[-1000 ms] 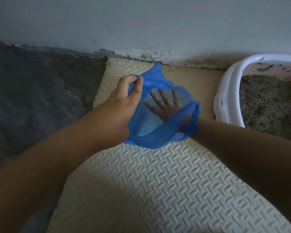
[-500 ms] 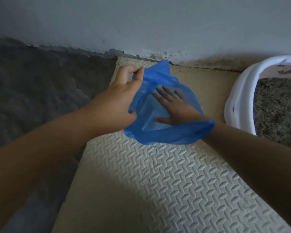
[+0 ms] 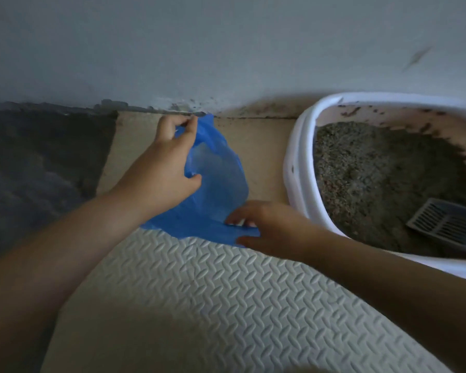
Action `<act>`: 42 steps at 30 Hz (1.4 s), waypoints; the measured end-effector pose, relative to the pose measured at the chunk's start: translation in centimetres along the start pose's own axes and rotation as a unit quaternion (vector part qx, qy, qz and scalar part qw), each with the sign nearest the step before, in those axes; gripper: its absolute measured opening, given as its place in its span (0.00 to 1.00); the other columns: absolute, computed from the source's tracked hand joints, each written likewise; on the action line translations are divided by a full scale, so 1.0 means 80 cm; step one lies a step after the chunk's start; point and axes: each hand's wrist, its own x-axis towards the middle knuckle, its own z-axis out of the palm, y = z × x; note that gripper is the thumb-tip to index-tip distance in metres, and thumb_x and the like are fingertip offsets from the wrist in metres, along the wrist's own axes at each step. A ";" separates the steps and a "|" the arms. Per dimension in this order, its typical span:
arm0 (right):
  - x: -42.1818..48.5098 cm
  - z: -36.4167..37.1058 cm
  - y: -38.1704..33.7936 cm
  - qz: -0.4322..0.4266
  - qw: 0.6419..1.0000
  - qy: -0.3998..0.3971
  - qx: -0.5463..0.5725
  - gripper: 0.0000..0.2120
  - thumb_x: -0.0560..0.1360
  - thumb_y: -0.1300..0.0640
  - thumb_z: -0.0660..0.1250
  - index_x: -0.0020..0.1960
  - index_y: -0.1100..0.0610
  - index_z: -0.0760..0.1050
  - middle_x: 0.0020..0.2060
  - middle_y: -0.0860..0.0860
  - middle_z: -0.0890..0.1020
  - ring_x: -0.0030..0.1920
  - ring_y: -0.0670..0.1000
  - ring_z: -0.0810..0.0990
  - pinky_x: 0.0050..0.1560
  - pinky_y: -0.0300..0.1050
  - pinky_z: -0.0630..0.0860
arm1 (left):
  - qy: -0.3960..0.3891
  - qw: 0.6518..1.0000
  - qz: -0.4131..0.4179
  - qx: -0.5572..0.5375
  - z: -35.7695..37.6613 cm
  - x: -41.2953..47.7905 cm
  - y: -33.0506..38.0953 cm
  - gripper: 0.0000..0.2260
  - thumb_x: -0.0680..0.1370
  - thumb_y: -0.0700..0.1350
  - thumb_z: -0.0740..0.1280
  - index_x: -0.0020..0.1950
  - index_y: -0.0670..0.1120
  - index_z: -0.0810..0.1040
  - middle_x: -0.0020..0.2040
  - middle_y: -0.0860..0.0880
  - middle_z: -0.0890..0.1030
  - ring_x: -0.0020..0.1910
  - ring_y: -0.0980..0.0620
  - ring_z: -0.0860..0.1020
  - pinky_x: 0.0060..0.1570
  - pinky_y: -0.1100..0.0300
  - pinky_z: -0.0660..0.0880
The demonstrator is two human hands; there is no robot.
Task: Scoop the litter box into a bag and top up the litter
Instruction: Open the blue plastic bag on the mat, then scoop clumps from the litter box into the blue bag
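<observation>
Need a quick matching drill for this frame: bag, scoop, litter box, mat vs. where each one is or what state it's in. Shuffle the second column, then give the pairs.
Things:
1. blue bag
2. grey scoop
3. white litter box
4. foam mat

States:
A. lying on the litter
B. on the floor under both forearms
C. pinched at the top by the left hand
D. at the right, against the wall

Pairs: 1-C, 2-A, 3-D, 4-B
</observation>
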 end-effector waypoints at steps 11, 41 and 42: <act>-0.059 -0.039 0.041 0.103 0.982 0.156 -0.039 0.15 0.77 0.52 0.65 0.63 0.52 0.75 0.54 0.49 0.79 0.54 0.49 0.78 0.54 0.46 0.75 | -0.012 1.000 0.020 0.009 0.005 0.005 0.037 0.36 0.73 0.49 0.71 0.76 0.48 0.57 0.71 0.49 0.61 0.61 0.46 0.73 0.59 0.46 0.72; -0.309 -0.176 0.229 0.419 0.863 -0.083 -0.270 0.14 0.80 0.44 0.57 0.55 0.51 0.76 0.45 0.47 0.80 0.46 0.47 0.79 0.47 0.42 0.76 | -0.172 0.974 0.133 0.064 0.180 0.025 0.179 0.49 0.64 0.72 0.36 0.74 0.40 0.31 0.69 0.46 0.24 0.70 0.53 0.27 0.66 0.62 0.31; -0.304 -0.174 0.225 0.403 0.866 -0.114 -0.273 0.14 0.80 0.45 0.58 0.53 0.51 0.77 0.43 0.46 0.80 0.43 0.46 0.78 0.46 0.41 0.75 | -0.175 0.974 0.129 0.058 0.180 0.025 0.179 0.50 0.64 0.72 0.37 0.74 0.40 0.31 0.69 0.46 0.24 0.69 0.53 0.27 0.66 0.62 0.31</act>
